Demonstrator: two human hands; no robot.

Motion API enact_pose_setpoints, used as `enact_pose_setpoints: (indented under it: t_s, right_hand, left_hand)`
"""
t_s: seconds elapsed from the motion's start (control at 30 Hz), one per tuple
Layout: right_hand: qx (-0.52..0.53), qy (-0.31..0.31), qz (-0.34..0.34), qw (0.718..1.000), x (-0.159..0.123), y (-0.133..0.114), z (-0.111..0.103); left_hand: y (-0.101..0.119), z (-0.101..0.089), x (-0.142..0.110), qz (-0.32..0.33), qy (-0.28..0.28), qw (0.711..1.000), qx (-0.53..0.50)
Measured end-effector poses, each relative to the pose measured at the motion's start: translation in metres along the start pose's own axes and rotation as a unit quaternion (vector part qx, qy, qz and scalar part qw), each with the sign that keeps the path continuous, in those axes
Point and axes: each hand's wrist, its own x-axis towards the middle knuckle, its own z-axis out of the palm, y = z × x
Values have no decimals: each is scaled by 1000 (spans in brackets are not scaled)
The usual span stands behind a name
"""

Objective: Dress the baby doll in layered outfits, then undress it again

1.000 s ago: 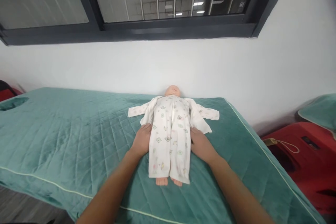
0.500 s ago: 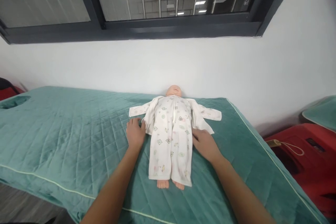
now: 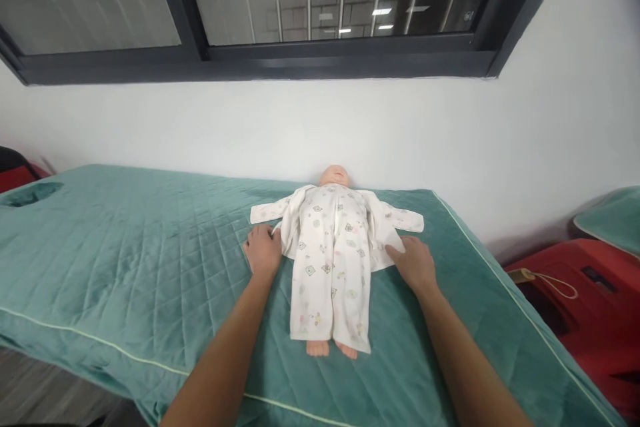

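Observation:
A baby doll (image 3: pixel 335 175) lies on its back, its head toward the wall and bare feet toward me. White printed baby trousers (image 3: pixel 330 280) cover its legs and reach up to its chest. Under them a white baby shirt (image 3: pixel 385 233) lies open, sleeves spread to both sides. My left hand (image 3: pixel 263 250) is closed on the edge of the left shirt flap, beside the doll. On the other side, my right hand (image 3: pixel 414 262) pinches the corner of the right flap between thumb and fingers. The doll's hands are hidden in the sleeves.
Beneath the doll is a bed with a green quilted cover (image 3: pixel 150 267), set against a white wall (image 3: pixel 225 127). A dark-framed window (image 3: pixel 330 59) is above. To the right stands a red plastic object (image 3: pixel 585 313) with a looped cord (image 3: pixel 555 283).
My right hand has moved outward from the trousers' side to the right shirt flap's corner. My left hand stays by the left flap. The view has shifted slightly.

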Motion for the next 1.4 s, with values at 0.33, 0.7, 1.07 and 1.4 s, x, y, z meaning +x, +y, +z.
enact_pose_setpoints:
  t_s: [0.33, 0.7, 1.07, 1.4]
  right_hand:
    - [580, -40, 31, 813, 2, -63, -25]
    - [239, -318, -206, 894, -3, -132, -78]
    - [13, -34, -108, 993, 98, -176, 19]
    - [101, -66, -100, 988, 111, -166, 24]
  left_hand:
    - [45, -33, 7, 5, -55, 943, -330]
    - [103, -68, 5, 235, -348, 891, -172]
    - [133, 54, 93, 178, -280, 933, -141]
    - [145, 41, 103, 159, -375, 910, -75]
